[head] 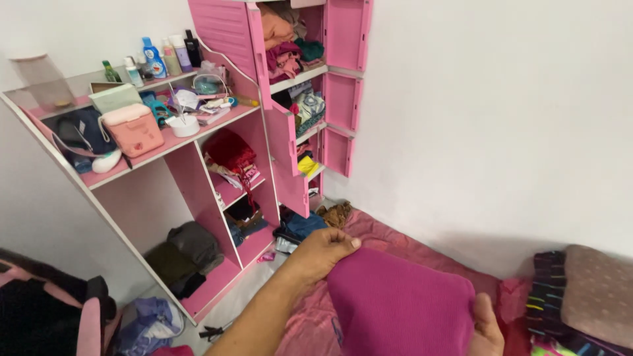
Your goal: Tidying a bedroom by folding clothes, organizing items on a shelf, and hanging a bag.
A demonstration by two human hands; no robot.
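Two hands: left hand (pixel 321 253), right hand (pixel 486 327); one magenta cloth (pixel 399 306); one pink shelf unit (pixel 198 168).

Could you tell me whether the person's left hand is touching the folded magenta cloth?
Touching. The head view shows the left hand gripping the top left corner of the magenta cloth, thumb pressed on the fabric, while the right hand pinches its right edge.

Plain magenta cloth (pixel 399 303), pink shelf unit (pixel 217 198), white wall (pixel 494 118).

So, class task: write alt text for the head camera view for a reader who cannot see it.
Two bare hands, left hand and right hand, hold up a folded magenta cloth over a pink bed. Behind stands a pink shelf unit crammed with clothes, bottles and bags against a white wall.
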